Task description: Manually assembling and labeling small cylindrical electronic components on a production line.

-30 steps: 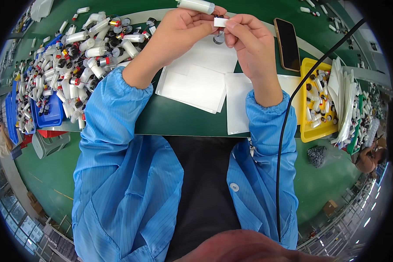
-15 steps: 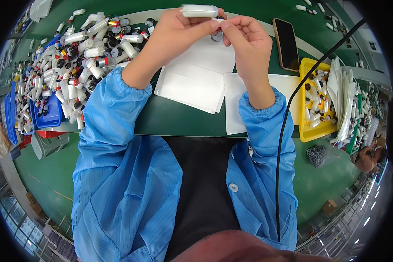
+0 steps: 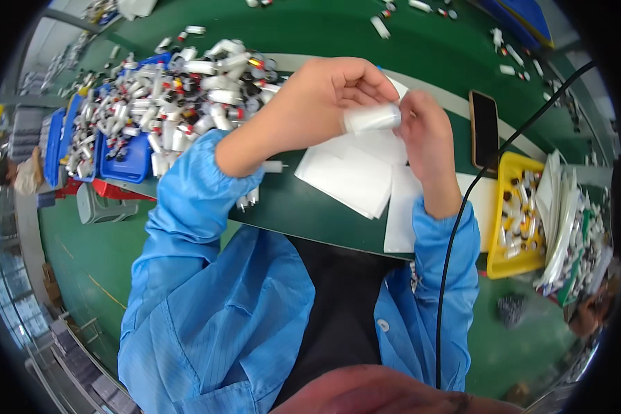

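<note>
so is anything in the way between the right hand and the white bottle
Nothing visible: the right hand is just beside the right end of the white bottle, though blur hides whether they touch. The black cable runs to the right of that hand, not between the two.

Worktop [image 3: 283,208]: dark green, plain. Motion-blurred cylinder [image 3: 372,120]: whitish (finer shades lost to blur). Heaped cylinders [image 3: 222,96]: mostly white, with black, red and some yellow parts. Paper sheets [image 3: 345,181]: plain white. Left-hand tray [image 3: 125,168]: blue; right-hand tray [image 3: 514,268]: yellow. Phone [image 3: 486,131]: black screen, tan edge. Cord [image 3: 452,255]: black. The wearer's jacket [image 3: 221,331]: bright blue, faint striping; button [image 3: 383,324]: white; undershirt [image 3: 334,286]: black. Floor [image 3: 110,252]: green.
</note>
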Tool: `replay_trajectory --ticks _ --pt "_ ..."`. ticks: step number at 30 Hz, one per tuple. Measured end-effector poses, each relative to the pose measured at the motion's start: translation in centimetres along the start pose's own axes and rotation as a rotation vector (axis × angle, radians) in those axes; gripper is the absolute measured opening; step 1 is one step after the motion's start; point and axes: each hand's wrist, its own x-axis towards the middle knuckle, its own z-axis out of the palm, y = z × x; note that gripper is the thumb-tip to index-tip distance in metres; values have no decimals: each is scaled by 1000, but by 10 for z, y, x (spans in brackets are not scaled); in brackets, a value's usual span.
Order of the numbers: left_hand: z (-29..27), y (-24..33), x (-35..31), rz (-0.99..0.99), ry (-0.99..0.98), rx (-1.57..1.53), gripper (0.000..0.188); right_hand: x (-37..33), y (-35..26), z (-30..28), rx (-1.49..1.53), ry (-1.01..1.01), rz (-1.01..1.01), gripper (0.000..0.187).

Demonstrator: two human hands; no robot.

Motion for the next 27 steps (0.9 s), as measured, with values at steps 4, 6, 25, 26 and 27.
replay_trajectory --ticks 4,6,25,26,27 --pt "-43 44 19 -9 14 537 21 -23 1 16 -1116 -294 -114 14" --pt "-84 40 51 -72 86 742 22 -37 15 27 -1345 -298 -342 13" --pt "-331 -99 143 -1121 291 977 55 -34 29 17 -1512 -392 -601 10" --pt "-327 -98 143 -1071 289 947 54 -33 30 15 -1498 -391 -621 10" --pt "-326 -93 142 -1024 289 916 54 -35 31 15 -1515 -389 -600 10"
